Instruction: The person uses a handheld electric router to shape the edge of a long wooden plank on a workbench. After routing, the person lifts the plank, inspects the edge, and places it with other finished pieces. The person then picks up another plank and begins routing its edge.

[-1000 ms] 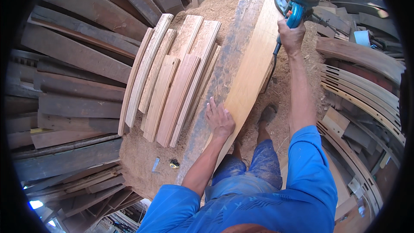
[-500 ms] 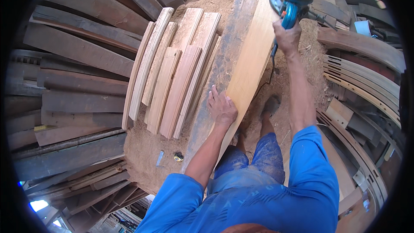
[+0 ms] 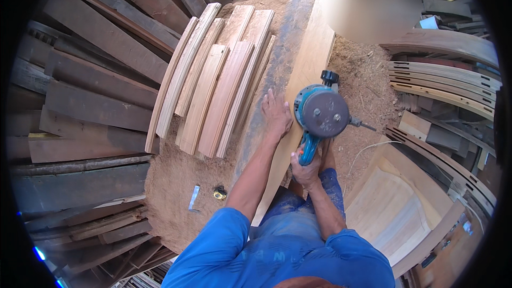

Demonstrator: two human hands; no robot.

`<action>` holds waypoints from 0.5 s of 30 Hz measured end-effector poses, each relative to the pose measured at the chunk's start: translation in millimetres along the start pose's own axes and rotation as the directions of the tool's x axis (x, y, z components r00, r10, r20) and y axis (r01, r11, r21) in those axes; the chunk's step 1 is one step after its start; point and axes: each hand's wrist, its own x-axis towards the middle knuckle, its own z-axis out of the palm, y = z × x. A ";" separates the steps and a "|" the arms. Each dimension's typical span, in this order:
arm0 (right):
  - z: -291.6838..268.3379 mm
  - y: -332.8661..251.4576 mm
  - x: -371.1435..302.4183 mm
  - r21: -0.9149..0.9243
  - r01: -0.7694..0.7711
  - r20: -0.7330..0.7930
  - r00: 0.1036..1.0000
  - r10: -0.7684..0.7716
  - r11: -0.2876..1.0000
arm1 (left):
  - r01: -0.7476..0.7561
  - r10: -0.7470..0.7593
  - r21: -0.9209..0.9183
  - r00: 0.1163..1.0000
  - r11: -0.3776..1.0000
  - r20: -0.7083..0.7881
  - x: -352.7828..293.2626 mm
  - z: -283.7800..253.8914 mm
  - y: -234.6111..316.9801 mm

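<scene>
A long pale wooden board (image 3: 312,56) lies along a worn, dust-covered bench plank (image 3: 288,34), running away from my body. My left hand (image 3: 277,117) rests flat along the board's left edge with its fingers spread. My right hand (image 3: 305,172) is wrapped round the teal handle of a handheld power router (image 3: 323,112). The router sits at the board's right edge, close to my left hand, with its dark round motor top and black knob showing. Its bit is out of sight.
Several grooved wooden strips (image 3: 226,90) lie on the sawdust to the left, by a tape measure (image 3: 219,192) and a small metal strip (image 3: 194,198). Dark planks (image 3: 90,104) stack further left. Slotted rails (image 3: 445,85) and a wooden panel (image 3: 392,202) stand right. A blurred patch hides the far right.
My right hand has drawn the router from the board's far end back toward my body, and that arm is now bent. The left hand stays at nearly the same place on the board.
</scene>
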 end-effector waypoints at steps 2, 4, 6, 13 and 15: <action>13.0 12.6 -21.6 0.079 -0.073 0.003 0.997 0.073 0.994 | -0.008 0.007 0.026 0.999 1.000 0.037 -40.7 -5.3 -15.2; 19.9 15.9 -17.8 0.045 -0.025 -0.043 0.999 0.027 0.999 | 0.020 -0.016 0.080 0.999 0.997 -0.047 -85.0 0.3 -28.3; 24.0 14.4 -8.5 0.022 0.001 -0.073 0.997 0.000 1.000 | 0.056 -0.046 0.112 0.995 0.992 -0.093 -102.7 3.2 -30.8; 24.4 5.6 46.4 -0.027 0.077 -0.139 0.987 -0.080 0.997 | 0.095 -0.080 0.162 0.992 0.982 -0.101 -105.6 -6.3 -19.7; 23.0 11.6 61.4 -0.001 0.092 -0.143 0.986 -0.091 0.996 | 0.108 -0.094 0.158 0.991 0.982 -0.094 -104.6 -5.7 -18.8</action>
